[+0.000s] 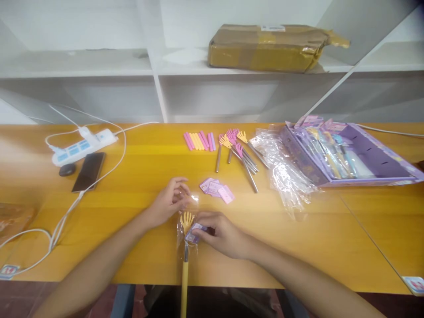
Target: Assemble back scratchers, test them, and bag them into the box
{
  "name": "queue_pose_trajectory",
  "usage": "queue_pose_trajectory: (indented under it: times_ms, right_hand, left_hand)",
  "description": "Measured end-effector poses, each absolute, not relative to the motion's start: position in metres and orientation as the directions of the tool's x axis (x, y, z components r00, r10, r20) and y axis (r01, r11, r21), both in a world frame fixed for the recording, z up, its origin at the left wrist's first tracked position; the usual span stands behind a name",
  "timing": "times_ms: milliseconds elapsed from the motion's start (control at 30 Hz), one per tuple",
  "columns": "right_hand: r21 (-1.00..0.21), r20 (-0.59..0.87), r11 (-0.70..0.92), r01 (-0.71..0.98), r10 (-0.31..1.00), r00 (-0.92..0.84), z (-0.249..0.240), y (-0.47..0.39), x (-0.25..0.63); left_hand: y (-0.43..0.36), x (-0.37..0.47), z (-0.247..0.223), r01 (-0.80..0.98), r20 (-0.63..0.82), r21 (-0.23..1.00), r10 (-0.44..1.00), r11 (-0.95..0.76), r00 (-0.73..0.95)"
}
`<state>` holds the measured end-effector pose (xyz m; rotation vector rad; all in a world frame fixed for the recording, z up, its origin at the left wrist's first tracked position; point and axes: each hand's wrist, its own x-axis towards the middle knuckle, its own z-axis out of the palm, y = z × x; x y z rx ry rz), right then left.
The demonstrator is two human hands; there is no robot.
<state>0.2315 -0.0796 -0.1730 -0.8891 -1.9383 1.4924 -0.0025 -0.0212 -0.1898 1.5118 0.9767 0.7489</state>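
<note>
A yellow hand-shaped back scratcher with a metal shaft and yellow handle lies inside a clear plastic bag at the table's front edge. Its handle extends past the edge. Between the thumb and fingers of my right hand is a small purple printed card, over the bag just below the scratcher's head. My left hand is curled at the bag's top end, with shiny film at its fingertips. More purple and pink cards lie just beyond my hands.
Several back scratchers and pink, yellow and purple tubes lie behind the cards. Clear bags sit beside a purple box of packed scratchers. At left are a phone, a power strip and cables. A taped parcel rests on the shelf.
</note>
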Motion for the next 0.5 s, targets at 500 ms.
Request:
queue_pose_trajectory:
  times_ms: [500]
  right_hand:
    - [-0.958,-0.005,0.201,0.204,0.700,-0.714,-0.1724,-0.0793,0.2373]
  left_hand:
    - [-0.0217,-0.0026,-0.1914,0.455,0.012,0.862,0.907,-0.223,0.421]
